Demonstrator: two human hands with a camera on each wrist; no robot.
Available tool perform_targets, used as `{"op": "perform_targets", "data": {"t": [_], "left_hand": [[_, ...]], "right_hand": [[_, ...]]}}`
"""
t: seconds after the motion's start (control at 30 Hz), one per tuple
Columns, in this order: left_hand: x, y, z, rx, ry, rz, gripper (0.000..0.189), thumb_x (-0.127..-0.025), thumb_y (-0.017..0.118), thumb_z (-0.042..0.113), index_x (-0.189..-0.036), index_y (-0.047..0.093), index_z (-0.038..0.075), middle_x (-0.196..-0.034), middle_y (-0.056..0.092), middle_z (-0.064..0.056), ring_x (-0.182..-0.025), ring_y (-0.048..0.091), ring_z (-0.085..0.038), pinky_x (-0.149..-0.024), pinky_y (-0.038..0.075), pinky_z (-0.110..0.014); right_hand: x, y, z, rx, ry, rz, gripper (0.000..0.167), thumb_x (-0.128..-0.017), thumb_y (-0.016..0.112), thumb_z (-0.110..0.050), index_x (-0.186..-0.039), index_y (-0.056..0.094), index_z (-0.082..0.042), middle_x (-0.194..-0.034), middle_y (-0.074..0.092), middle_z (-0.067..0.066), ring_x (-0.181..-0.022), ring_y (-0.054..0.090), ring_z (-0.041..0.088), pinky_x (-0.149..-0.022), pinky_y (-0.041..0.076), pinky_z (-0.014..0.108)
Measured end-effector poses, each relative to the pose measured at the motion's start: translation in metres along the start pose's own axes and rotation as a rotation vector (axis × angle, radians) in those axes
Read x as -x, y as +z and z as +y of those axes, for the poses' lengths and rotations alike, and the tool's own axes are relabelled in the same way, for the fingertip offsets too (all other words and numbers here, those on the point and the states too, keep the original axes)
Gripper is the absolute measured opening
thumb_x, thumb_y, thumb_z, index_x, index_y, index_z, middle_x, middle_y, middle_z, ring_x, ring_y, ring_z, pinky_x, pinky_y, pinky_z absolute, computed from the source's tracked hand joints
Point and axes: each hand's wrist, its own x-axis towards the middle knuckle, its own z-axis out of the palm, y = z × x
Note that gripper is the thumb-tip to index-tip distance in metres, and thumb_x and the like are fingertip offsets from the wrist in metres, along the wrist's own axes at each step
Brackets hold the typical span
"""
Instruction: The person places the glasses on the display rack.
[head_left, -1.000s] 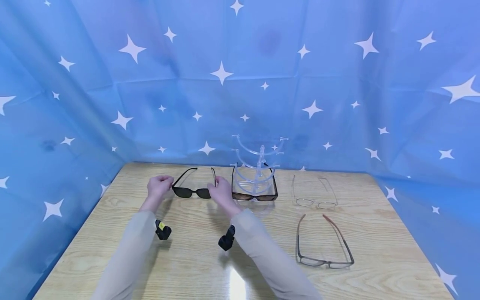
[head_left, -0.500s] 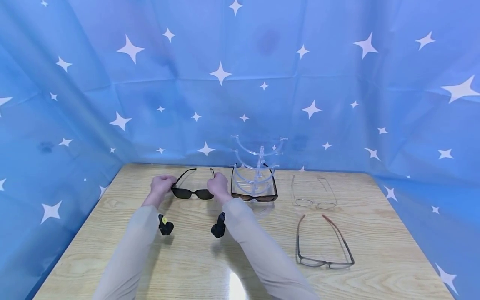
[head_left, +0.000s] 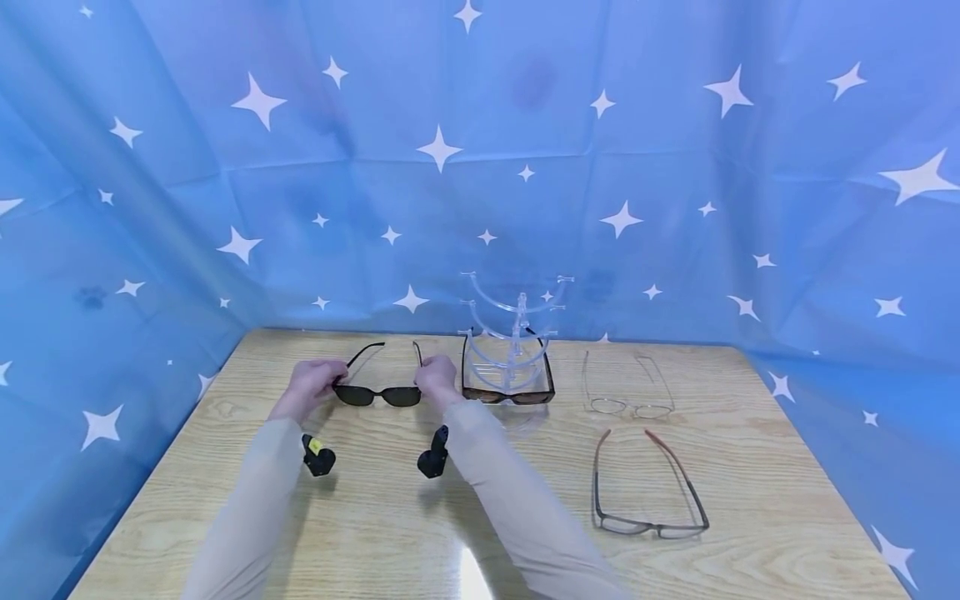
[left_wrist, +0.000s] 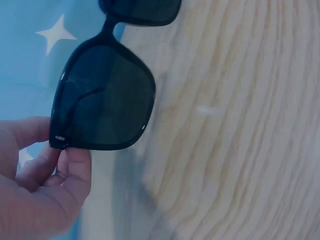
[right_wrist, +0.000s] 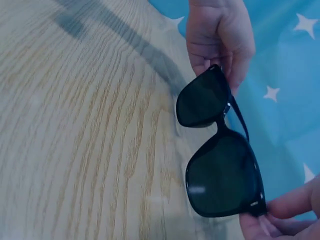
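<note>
Black sunglasses with dark lenses face me at the left rear of the table, their temples spread and pointing back. My left hand pinches the left hinge corner between thumb and fingers. At the opposite corner my right hand grips the frame by its hinge. In the left wrist view, a lens and the pinching left hand fill the left side. The right wrist view holds both lenses and both hands, with the right hand partly cut off. Whether the frame touches the table I cannot tell.
A clear tiered display stand rises right of my right hand, with brown-lensed glasses around its base. Thin wire-rimmed glasses and brown-templed glasses lie on the wooden table to the right. A star-patterned blue curtain hangs behind.
Both hands have drawn the sunglasses slightly toward me and to the left. My right hand's hold has shifted at the hinge end. The stand and the other glasses have stayed put.
</note>
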Motion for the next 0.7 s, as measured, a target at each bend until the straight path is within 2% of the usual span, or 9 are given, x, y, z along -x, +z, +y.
{"op": "perform_targets", "data": {"t": [0.07,0.1,0.2,0.3,0.43,0.57,0.7], "left_hand": [[0.003,-0.005,0.0,0.023,0.013,-0.042,0.033,-0.084,0.057,0.0,-0.114,0.055,-0.015,-0.07,0.061,0.004,-0.064,0.056,-0.004,-0.06,0.05,-0.016],[0.004,-0.008,0.0,0.032,0.015,-0.056,0.031,-0.085,0.057,0.0,-0.113,0.055,-0.015,-0.07,0.061,0.003,-0.065,0.056,-0.004,-0.062,0.05,-0.015],[0.008,-0.016,0.001,0.041,0.008,-0.113,0.032,-0.087,0.057,0.0,-0.115,0.053,-0.016,-0.074,0.062,0.002,-0.069,0.059,-0.005,-0.066,0.052,-0.016],[0.013,-0.025,0.001,0.04,-0.021,-0.175,0.032,-0.089,0.056,0.001,-0.117,0.051,-0.014,-0.076,0.064,0.002,-0.07,0.061,-0.006,-0.067,0.052,-0.017],[0.02,-0.036,-0.001,0.023,-0.042,-0.264,0.021,-0.091,0.056,0.003,-0.109,0.06,-0.007,-0.077,0.067,0.002,-0.071,0.063,-0.007,-0.064,0.053,-0.017],[0.03,-0.046,-0.003,0.042,-0.034,-0.343,0.014,-0.091,0.055,0.004,-0.1,0.066,0.002,-0.081,0.068,0.0,-0.073,0.064,-0.008,-0.067,0.054,-0.019],[0.041,-0.056,-0.005,0.067,-0.032,-0.4,0.015,-0.093,0.053,0.004,-0.101,0.065,0.004,-0.085,0.067,0.0,-0.077,0.065,-0.01,-0.071,0.055,-0.021]], "right_hand": [[0.003,0.0,0.001,-0.044,0.008,0.001,0.028,-0.088,0.054,0.002,-0.115,0.063,0.002,-0.117,0.06,0.015,-0.091,0.06,0.023,-0.069,0.051,0.028],[0.004,0.0,0.001,-0.064,0.009,-0.005,0.03,-0.087,0.055,0.003,-0.116,0.062,0.002,-0.117,0.06,0.016,-0.096,0.06,0.025,-0.072,0.052,0.029],[0.007,-0.001,0.002,-0.12,0.006,-0.035,0.032,-0.083,0.059,0.006,-0.114,0.063,0.004,-0.109,0.063,0.017,-0.091,0.064,0.026,-0.073,0.054,0.031],[0.01,-0.003,0.002,-0.206,0.011,-0.098,0.034,-0.081,0.061,0.009,-0.115,0.061,0.007,-0.104,0.065,0.02,-0.087,0.066,0.026,-0.075,0.055,0.031],[0.015,-0.007,0.002,-0.345,0.038,-0.196,0.036,-0.082,0.058,0.013,-0.118,0.056,0.013,-0.105,0.063,0.028,-0.08,0.067,0.022,-0.077,0.056,0.033],[0.02,-0.011,0.001,-0.423,0.06,-0.276,0.036,-0.083,0.057,0.015,-0.119,0.053,0.016,-0.105,0.062,0.031,-0.067,0.063,0.015,-0.078,0.056,0.033],[0.031,-0.017,-0.003,-0.47,0.056,-0.354,0.036,-0.085,0.054,0.015,-0.121,0.05,0.017,-0.11,0.058,0.034,-0.066,0.061,0.013,-0.081,0.055,0.033]]}}
